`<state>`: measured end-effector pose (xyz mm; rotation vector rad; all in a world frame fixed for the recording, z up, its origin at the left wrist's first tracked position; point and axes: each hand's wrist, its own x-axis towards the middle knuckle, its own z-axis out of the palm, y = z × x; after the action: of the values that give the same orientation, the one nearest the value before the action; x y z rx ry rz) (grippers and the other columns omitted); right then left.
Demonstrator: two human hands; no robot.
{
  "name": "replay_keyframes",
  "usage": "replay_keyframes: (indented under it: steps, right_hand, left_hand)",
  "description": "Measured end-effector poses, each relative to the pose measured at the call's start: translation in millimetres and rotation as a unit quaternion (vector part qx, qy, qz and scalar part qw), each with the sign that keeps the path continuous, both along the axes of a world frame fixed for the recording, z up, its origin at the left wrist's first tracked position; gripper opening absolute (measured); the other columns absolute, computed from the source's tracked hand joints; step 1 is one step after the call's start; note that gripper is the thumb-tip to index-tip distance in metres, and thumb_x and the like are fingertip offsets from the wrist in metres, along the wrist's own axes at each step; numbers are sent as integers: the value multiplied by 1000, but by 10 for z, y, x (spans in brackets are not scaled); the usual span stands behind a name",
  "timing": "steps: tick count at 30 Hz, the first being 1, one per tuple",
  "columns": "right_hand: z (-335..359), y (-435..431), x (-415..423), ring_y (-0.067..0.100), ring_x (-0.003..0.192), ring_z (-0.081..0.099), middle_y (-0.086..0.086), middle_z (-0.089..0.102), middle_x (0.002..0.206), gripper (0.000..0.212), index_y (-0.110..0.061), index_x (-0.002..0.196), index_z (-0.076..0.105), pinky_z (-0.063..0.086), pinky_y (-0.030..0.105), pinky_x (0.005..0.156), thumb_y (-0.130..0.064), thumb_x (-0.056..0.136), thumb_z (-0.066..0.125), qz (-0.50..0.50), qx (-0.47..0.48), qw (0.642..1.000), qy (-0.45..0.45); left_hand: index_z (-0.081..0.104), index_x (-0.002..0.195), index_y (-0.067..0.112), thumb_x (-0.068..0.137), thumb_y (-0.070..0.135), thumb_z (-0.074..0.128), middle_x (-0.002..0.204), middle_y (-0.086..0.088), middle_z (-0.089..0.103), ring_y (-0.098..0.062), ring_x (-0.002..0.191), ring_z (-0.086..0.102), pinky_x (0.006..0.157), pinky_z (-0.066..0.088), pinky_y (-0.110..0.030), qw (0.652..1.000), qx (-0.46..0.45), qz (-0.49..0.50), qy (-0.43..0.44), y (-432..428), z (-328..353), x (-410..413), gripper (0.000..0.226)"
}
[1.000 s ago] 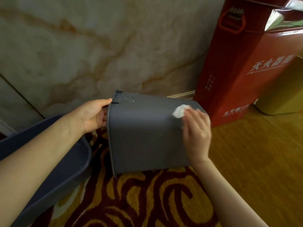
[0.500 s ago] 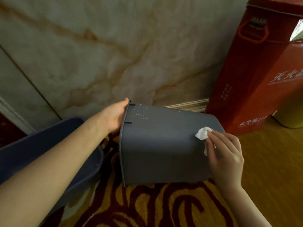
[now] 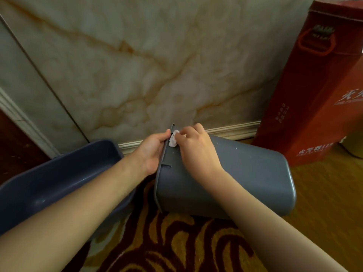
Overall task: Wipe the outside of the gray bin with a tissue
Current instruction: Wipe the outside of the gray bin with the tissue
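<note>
1. Marble wall (image 3: 137,65) fills the back, with a white baseboard (image 3: 231,130) along its foot.
2. Red box (image 3: 314,95) stands upright at right against the wall, handle near its top, white lettering on its side.
3. Patterned carpet (image 3: 176,242), red and gold swirls, lies under the bins; wood floor (image 3: 324,203) to the right of it.
4. Blue-gray tub (image 3: 59,183) at left on the floor, open side up, partly under the left forearm.
5. Gray bin (image 3: 245,173) lies on its side on the carpet, rim facing left, base to the right near the red box. A few pale specks show on its upper wall.
6. Left hand (image 3: 151,150) grips the bin's rim at its upper left; thumb on the outside edge, fingers appear to curl inside the opening, hidden from view.
7. Right hand (image 3: 196,146) rests on the bin's outer wall just beside the rim, fingers bent and closed down on the tissue.
8. Tissue (image 3: 173,140), white and crumpled, is pressed against the bin's outside right at the rim, between the two hands, almost touching the left thumb.
</note>
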<state>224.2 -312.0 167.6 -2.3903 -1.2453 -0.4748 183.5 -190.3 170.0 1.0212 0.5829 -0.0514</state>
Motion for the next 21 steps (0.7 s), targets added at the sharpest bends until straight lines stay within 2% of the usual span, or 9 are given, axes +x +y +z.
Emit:
replay_keyframes:
  steps: [3, 6, 10, 13, 14, 15, 17, 21]
  right_hand:
    - [-55, -33, -139, 32, 85, 48, 14, 56, 91, 15, -2, 91, 63, 34, 33, 65, 3, 81, 53, -27, 31, 999, 4]
    - [-58, 25, -164, 31, 83, 45, 14, 52, 88, 12, -1, 86, 62, 28, 32, 66, 4, 80, 53, -9, 29, 999, 29]
    - [-45, 60, -215, 32, 78, 46, 16, 50, 82, 11, -1, 78, 61, 28, 35, 64, 9, 75, 56, 14, 32, 998, 45]
    - [-100, -32, -347, 28, 69, 45, 10, 49, 74, 13, -4, 73, 60, 28, 32, 57, 8, 69, 64, 20, 31, 999, 37]
    - [-122, -64, -374, 26, 66, 44, 9, 48, 72, 15, -5, 72, 60, 28, 31, 56, 7, 68, 66, 19, 38, 999, 31]
    - [-144, -99, -373, 25, 65, 44, 8, 47, 69, 14, -5, 71, 60, 29, 30, 55, 7, 68, 67, 14, 55, 998, 25]
    - [-185, -203, -293, 28, 63, 46, 11, 48, 67, 11, -2, 70, 61, 34, 33, 53, 7, 70, 67, -20, 93, 995, 21]
    - [-253, -617, 29, 34, 69, 50, 18, 53, 70, 5, 3, 74, 65, 43, 44, 59, 6, 77, 62, -141, 118, 982, 38]
  left_hand:
    - [63, 88, 4, 98, 32, 32, 68, -10, 74, -19, 60, 71, 65, 55, -29, 1000, 4, -17, -2, -28, 27, -11, 43]
    - [60, 78, 4, 98, 32, 30, 57, -7, 68, -18, 54, 66, 66, 47, -30, 999, 24, -21, -4, -17, 31, -17, 45]
    - [48, 62, 7, 97, 34, 32, 49, -6, 47, -19, 53, 45, 56, 37, -28, 999, 39, -4, 19, 0, 23, -31, 47]
    - [50, 44, 3, 97, 42, 29, 34, -6, 44, -14, 30, 42, 37, 35, -17, 997, 59, -31, 41, -17, 17, -37, 69]
    - [57, 44, 2, 97, 42, 28, 35, -8, 51, -15, 29, 48, 36, 39, -15, 998, 37, -36, 37, -29, 5, -42, 72]
    - [64, 56, 1, 97, 40, 29, 43, -11, 61, -17, 35, 58, 41, 46, -17, 999, 16, -27, 27, -49, -9, -41, 67]
    - [67, 83, 3, 97, 38, 32, 66, -12, 74, -21, 56, 71, 59, 52, -28, 1000, 14, 2, 12, -69, -66, -22, 51]
    - [68, 96, 9, 92, 40, 46, 77, -8, 76, -23, 67, 72, 63, 55, -32, 997, 49, 50, 35, -92, -123, -46, 38]
